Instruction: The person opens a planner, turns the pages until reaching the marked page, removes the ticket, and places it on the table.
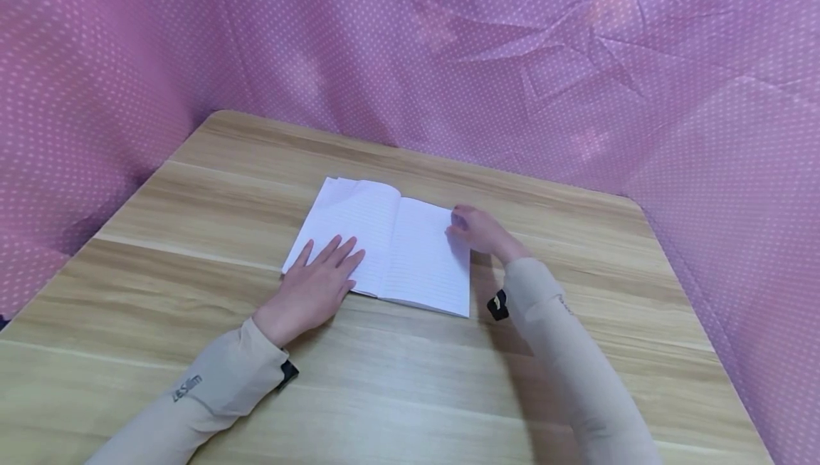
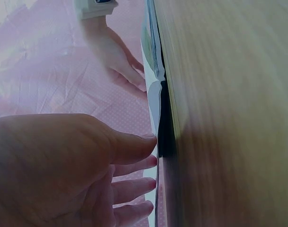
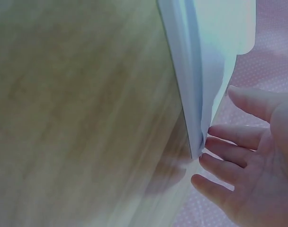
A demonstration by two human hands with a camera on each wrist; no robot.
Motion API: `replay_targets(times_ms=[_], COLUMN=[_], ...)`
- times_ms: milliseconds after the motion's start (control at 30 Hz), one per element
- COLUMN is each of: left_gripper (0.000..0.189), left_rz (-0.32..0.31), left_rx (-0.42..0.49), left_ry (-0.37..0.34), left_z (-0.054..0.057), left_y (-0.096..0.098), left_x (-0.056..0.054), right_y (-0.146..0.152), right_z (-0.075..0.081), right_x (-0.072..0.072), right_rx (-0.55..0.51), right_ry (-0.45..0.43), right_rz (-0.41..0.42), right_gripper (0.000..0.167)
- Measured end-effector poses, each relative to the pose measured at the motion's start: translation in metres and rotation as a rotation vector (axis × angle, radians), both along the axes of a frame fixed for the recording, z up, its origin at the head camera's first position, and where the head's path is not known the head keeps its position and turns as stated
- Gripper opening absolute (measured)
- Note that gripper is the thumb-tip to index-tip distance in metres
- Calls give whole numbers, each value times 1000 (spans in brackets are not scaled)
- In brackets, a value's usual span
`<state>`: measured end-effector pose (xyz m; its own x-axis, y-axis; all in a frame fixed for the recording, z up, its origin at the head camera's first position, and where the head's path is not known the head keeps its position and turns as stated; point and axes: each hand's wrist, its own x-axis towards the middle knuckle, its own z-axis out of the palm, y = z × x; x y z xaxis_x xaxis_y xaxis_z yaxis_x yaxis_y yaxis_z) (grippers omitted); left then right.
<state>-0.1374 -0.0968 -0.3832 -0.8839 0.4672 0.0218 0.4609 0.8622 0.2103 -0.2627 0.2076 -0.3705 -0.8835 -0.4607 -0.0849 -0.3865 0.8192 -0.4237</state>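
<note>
An open notebook (image 1: 426, 258) with lined white pages lies on the wooden table, its left pages arching up near the spine. My left hand (image 1: 314, 287) rests on the lower part of the left page with its fingers spread. In the left wrist view, the left thumb (image 2: 134, 146) touches the page near the notebook's lower edge. At the upper right corner of the right page is my right hand (image 1: 480, 230). The right wrist view has its fingers (image 3: 234, 172) loosely extended against the page edges, with the thumb apart from them.
The wood-grain table (image 1: 397, 387) extends around the notebook on all sides. A pink dotted cloth (image 1: 410, 59) hangs behind the table and along both sides. Dark bands (image 1: 497, 305) are worn at the wrists, by the light sleeves.
</note>
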Motion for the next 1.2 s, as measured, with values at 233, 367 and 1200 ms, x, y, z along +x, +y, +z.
replay_targets(times_ms=[233, 367, 1200], left_gripper=[49, 48, 48], left_rz=[-5, -8, 2], left_rx=[2, 4, 1], left_ry=[10, 12, 0], left_z=[0, 0, 1], left_y=[0, 1, 1], left_x=[1, 1, 2], right_y=[2, 3, 6], right_z=[0, -1, 6], right_x=[-6, -8, 9], right_rx=[5, 9, -333], right_ry=[-35, -48, 7], right_rz=[-84, -113, -189], right_gripper=[45, 51, 38])
